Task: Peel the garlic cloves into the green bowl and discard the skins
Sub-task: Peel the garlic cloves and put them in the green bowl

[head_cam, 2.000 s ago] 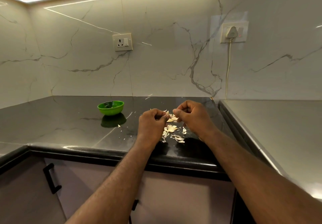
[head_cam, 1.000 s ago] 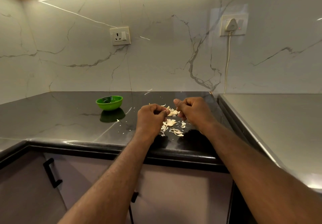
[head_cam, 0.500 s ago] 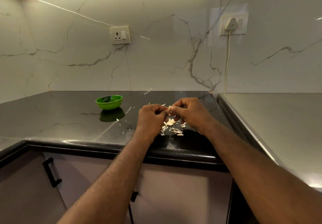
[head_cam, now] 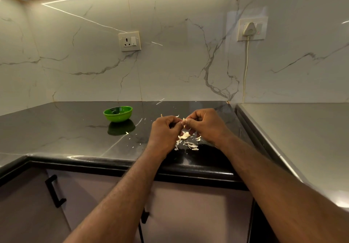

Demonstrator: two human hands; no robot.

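My left hand point(head_cam: 165, 131) and my right hand point(head_cam: 204, 124) meet just above the black counter, fingers curled. Between their fingertips they pinch a small pale garlic clove point(head_cam: 183, 119), mostly hidden by the fingers. Below the hands a heap of pale garlic skins point(head_cam: 187, 142) lies on the counter. The green bowl point(head_cam: 118, 113) stands to the left and farther back, apart from both hands; its contents cannot be made out.
The black counter point(head_cam: 66, 135) has a rounded front edge, with a few skin flakes point(head_cam: 132, 136) scattered near the bowl. A steel surface point(head_cam: 302, 135) adjoins on the right. The marble wall holds a socket point(head_cam: 129, 41) and a plug with cord point(head_cam: 249, 30).
My hands parted slightly a second ago and have come back together on the clove. The skin heap and the bowl have stayed in place.
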